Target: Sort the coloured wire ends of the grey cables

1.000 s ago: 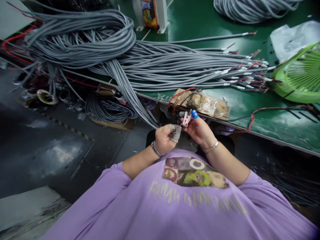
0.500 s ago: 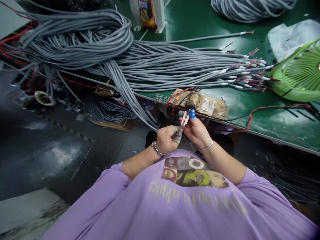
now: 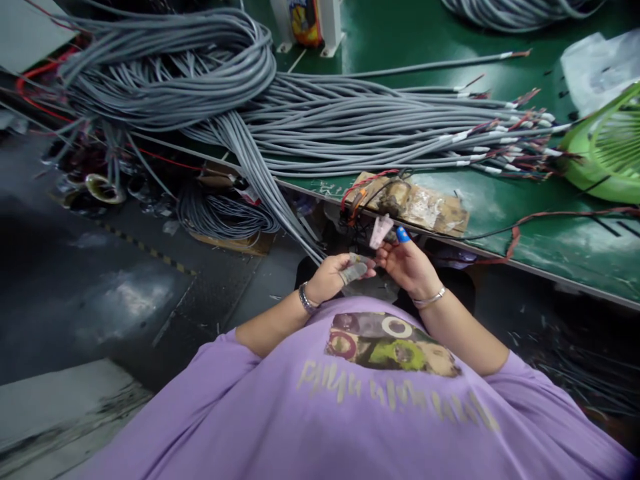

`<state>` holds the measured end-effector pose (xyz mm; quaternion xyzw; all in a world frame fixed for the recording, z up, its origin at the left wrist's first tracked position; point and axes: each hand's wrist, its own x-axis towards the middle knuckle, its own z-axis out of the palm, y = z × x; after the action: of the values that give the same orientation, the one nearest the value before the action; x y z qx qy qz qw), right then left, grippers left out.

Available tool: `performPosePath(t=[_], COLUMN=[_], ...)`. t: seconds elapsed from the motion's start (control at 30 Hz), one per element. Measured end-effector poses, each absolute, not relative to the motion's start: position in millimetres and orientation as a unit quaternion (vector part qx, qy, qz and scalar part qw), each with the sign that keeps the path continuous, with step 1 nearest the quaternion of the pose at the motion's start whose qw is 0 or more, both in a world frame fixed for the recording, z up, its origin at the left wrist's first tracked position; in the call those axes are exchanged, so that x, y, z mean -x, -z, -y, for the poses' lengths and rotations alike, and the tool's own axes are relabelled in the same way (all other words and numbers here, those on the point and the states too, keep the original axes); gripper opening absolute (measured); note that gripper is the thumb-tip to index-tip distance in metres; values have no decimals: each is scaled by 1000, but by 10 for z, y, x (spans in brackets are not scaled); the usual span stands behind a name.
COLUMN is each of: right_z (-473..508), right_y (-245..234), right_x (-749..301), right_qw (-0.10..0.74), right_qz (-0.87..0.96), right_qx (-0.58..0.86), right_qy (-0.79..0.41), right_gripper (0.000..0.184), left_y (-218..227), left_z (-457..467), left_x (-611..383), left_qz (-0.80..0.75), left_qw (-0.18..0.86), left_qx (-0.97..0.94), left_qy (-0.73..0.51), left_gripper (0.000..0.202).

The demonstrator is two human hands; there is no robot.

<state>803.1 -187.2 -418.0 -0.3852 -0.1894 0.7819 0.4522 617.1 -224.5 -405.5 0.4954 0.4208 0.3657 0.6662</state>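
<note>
My right hand [image 3: 413, 270], with a blue cover on the thumb tip, is closed with its fingers curled around the lower end of a small pink clip [image 3: 381, 231]. The clip sticks up past the fingertips, just off the table's front edge. My left hand [image 3: 337, 275] is beside it, grey coverings on its thumb and finger. Its fingers are pressed together, nearly touching the right fingertips; what they pinch is too small to make out. Behind the hands, a piece of worn cardboard [image 3: 445, 210] with red and black wires lies on the table edge.
Grey cables [image 3: 350, 127] with stripped ends lie across the green table [image 3: 395, 33], coiled at the left. A green fan [image 3: 610, 147] and a white plastic bag [image 3: 595, 73] are at the right. Another cable coil [image 3: 225, 213] sits below the table at left.
My left hand has drawn back leftward from the pink clip, its fingers now stretched toward the right hand. The clip has turned and looks more closed. The view has shifted slightly.
</note>
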Motion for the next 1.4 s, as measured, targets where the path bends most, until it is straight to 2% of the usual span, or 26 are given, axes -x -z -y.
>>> performPosePath(t=[0.17, 0.27, 0.37, 0.53, 0.63, 0.77, 0.83, 0.97, 1.1, 1.23, 1.4], right_z=[1940, 2023, 2118, 2188, 2175, 2150, 2148, 2146, 2125, 2118, 2141], right_y=[4269, 4265, 4221, 4165, 4174, 4177, 4160, 4132, 4163, 4215, 4256], right_x=[-8162, -8134, -8024, -7874, -7886, -7941, -7943, -7894, -7855, -7861, -7884], right_qw=[475, 447, 404, 374, 395, 442, 435, 428, 428, 434, 453], right_qz=[288, 398, 476, 498, 498, 449, 444, 423, 374, 374, 415], right_qx=[449, 461, 420, 393, 409, 460, 465, 468, 468, 464, 469], right_qy=[-700, -655, -659, -677, -655, -626, -630, -647, -677, -676, -635], right_gripper=[39, 30, 30, 35, 34, 37, 39, 41, 43, 43, 36], left_y=[4157, 4183, 4183, 4214, 4237, 4203, 4161, 4077, 4039, 4048, 4109], left_z=[2159, 2173, 2209, 2244, 2257, 2306, 2335, 2359, 2331, 2305, 2306], left_x=[-6130, -6149, -6202, -6270, -6260, -6231, -6237, -6279, -6298, -6286, -6283], left_qz=[-408, -442, -427, -436, -429, -459, -486, -494, -500, -506, -511], left_qw=[724, 722, 717, 685, 656, 586, 557, 627, 691, 686, 654], left_qx=[-402, -390, -421, -472, -508, -548, -566, -510, -399, -345, -366], left_qy=[-383, -363, -356, -344, -357, -382, -366, -320, -337, -392, -420], left_gripper=[51, 60, 75, 82, 76, 39, 29, 36, 41, 41, 40])
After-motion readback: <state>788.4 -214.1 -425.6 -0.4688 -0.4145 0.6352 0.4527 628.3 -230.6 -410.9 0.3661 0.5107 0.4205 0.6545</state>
